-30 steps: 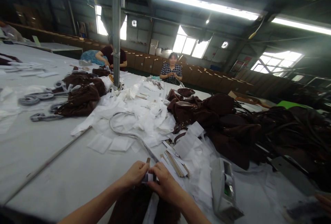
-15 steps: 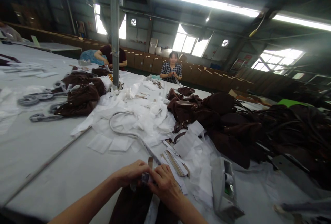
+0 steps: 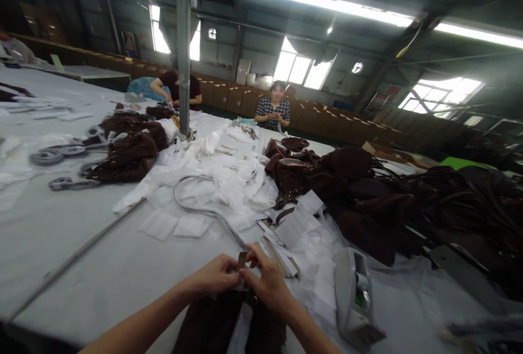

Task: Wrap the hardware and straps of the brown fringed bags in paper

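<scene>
Since prev. frame: my R hand [image 3: 268,284] has shifted up to the brown tab [image 3: 242,259]; L hand [image 3: 213,275] approx. same spot. L fingers bunched together at top of dk brown bag [image 3: 202,322]; what they pinch is hidden, can't tell. R forefinger & thumb bent at tab's R side; can't tell if it's pinched between them. Bag directly below both hands, near side of table [image 3: 122,272], pale wrap strip [image 3: 241,329] down its front. Around: grey wrapped strap [image 3: 208,213] curving off beyond my fingers; card strips [image 3: 281,256] just R of R hand; tape dispenser [image 3: 345,299] further R; crumpled white sheets [image 3: 245,188] ahead; brown bag heap [image 3: 368,199] crowding R side; pillar [image 3: 183,65] partly blocking view of a co-worker [image 3: 195,91]
</scene>
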The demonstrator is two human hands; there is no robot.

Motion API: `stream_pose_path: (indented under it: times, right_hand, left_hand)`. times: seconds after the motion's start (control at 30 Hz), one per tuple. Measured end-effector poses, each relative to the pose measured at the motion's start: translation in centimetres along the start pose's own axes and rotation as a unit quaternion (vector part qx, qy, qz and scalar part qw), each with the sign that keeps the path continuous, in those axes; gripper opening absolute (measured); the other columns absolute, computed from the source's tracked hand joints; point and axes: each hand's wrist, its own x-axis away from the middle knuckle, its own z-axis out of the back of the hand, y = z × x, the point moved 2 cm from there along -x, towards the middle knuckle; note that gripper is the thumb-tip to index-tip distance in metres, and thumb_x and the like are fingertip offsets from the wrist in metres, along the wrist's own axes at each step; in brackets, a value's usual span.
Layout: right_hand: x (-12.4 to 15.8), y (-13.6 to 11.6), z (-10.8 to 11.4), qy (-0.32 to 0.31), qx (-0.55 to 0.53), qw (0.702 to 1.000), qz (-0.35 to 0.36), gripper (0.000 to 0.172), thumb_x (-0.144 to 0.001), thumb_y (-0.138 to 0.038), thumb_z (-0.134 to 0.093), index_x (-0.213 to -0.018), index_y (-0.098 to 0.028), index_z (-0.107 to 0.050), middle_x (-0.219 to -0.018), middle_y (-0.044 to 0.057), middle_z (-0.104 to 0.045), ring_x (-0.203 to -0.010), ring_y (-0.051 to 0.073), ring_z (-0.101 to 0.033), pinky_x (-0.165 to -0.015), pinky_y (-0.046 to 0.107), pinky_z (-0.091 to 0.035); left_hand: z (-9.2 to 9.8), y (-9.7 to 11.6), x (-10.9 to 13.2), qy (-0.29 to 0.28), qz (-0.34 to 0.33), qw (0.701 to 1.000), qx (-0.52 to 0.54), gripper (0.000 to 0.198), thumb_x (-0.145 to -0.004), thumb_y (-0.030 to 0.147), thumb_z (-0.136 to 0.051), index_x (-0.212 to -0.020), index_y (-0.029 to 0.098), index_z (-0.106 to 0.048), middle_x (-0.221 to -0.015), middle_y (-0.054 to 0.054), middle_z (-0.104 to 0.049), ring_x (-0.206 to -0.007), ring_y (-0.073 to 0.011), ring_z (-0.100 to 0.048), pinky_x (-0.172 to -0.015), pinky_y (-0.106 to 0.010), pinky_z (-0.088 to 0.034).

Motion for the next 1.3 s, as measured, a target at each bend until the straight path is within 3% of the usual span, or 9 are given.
stream_pose_path:
  times: [0.07,0.17,0.37,0.53,0.8,0.97,1.1,1.2,1.3]
  right_hand:
    - [-0.5,-0.3,-0.1,-0.035,0.003,0.999,0.016,0.013,-0.081,-0.018,-0.059,-0.087,-0.022,-0.069,-0.077,0.0,-0.069,-0.072,0.016,-0.062,-0.068,0.028,-0.047]
    - [-0.6,-0.5,-0.3,-0.022,0.052,0.997,0.054,0.023,-0.079,-0.008,-0.053,-0.075,-0.022,-0.07,-0.073,0.0,-0.071,-0.072,0.017,-0.063,-0.07,0.03,-0.044]
    - [0.6,-0.8,-0.6,-0.017,0.126,0.987,0.094,0.03,-0.082,-0.005,-0.045,-0.085,-0.024,-0.068,-0.08,0.0,-0.071,-0.076,0.018,-0.061,-0.077,0.033,-0.039]
    - [0.9,-2.5,0.6,-0.064,0.174,0.968,0.168,0.028,-0.086,-0.011,-0.044,-0.102,-0.023,-0.065,-0.097,0.004,-0.07,-0.087,0.021,-0.059,-0.081,0.037,-0.041]
    - [1.4,-1.3,0.4,-0.029,0.198,0.958,0.204,0.049,-0.081,-0.004,-0.043,-0.125,-0.023,-0.055,-0.124,0.007,-0.063,-0.116,0.024,-0.056,-0.099,0.046,-0.037]
    - [3.2,0.3,-1.2,0.141,0.14,0.971,0.134,0.047,-0.083,-0.008,-0.044,-0.125,-0.024,-0.057,-0.126,0.008,-0.062,-0.119,0.025,-0.054,-0.098,0.045,-0.043]
    - [4.7,0.8,-0.8,0.266,0.02,0.962,-0.05,0.036,-0.092,-0.026,-0.046,-0.127,-0.019,-0.054,-0.112,0.01,-0.068,-0.104,0.023,-0.063,-0.087,0.035,-0.051]
    - [4.7,0.1,-0.7,0.18,-0.052,0.973,-0.137,0.028,-0.091,-0.038,-0.051,-0.101,-0.018,-0.068,-0.091,0.007,-0.072,-0.083,0.021,-0.067,-0.073,0.028,-0.052]
    - [4.1,-0.9,-1.2,0.089,-0.085,0.982,-0.143,0.028,-0.088,-0.042,-0.056,-0.088,-0.018,-0.069,-0.073,0.003,-0.07,-0.064,0.018,-0.064,-0.059,0.025,-0.048]
  left_hand:
    - [-0.1,-0.2,-0.3,0.005,-0.002,1.0,-0.01,0.014,-0.067,0.017,-0.052,-0.069,0.012,-0.064,-0.054,0.007,-0.044,-0.05,-0.0073,-0.033,-0.046,-0.022,-0.02]
    - [0.1,-0.8,-0.8,0.018,0.001,1.0,-0.005,0.013,-0.069,0.021,-0.055,-0.063,0.013,-0.062,-0.053,0.007,-0.043,-0.052,-0.008,-0.034,-0.048,-0.022,-0.021]
    - [0.1,-2.1,-0.8,-0.007,0.054,0.994,0.098,0.022,-0.072,0.034,-0.055,-0.062,0.015,-0.058,-0.047,0.005,-0.047,-0.039,-0.0069,-0.033,-0.041,-0.02,-0.024]
    - [-0.4,-2.1,-1.0,-0.039,0.083,0.967,0.237,0.027,-0.07,0.042,-0.051,-0.063,0.016,-0.052,-0.05,0.006,-0.043,-0.04,-0.0045,-0.027,-0.042,-0.019,-0.03]
    - [-1.0,-1.4,-0.6,0.005,0.025,0.948,0.316,0.037,-0.07,0.047,-0.071,-0.069,0.016,-0.051,-0.049,0.009,-0.038,-0.042,-0.0033,-0.027,-0.047,-0.019,-0.032]
    - [-1.7,-0.6,-0.6,0.069,-0.018,0.954,0.291,0.042,-0.068,0.051,-0.072,-0.069,0.015,-0.051,-0.051,0.008,-0.041,-0.041,-0.0022,-0.031,-0.042,-0.018,-0.023]
    - [-1.5,-0.4,-0.6,0.131,-0.033,0.955,0.263,0.046,-0.068,0.058,-0.068,-0.066,0.016,-0.048,-0.049,0.01,-0.038,-0.039,-0.0011,-0.026,-0.04,-0.017,-0.02]
    - [-1.6,-0.4,-0.5,0.147,-0.037,0.96,0.236,0.046,-0.068,0.057,-0.069,-0.065,0.016,-0.049,-0.048,0.01,-0.039,-0.039,-0.0016,-0.028,-0.039,-0.016,-0.019]
    - [-2.0,-0.3,-0.3,0.15,-0.042,0.964,0.213,0.046,-0.067,0.057,-0.07,-0.064,0.015,-0.05,-0.05,0.009,-0.042,-0.04,-0.0023,-0.032,-0.039,-0.016,-0.022]
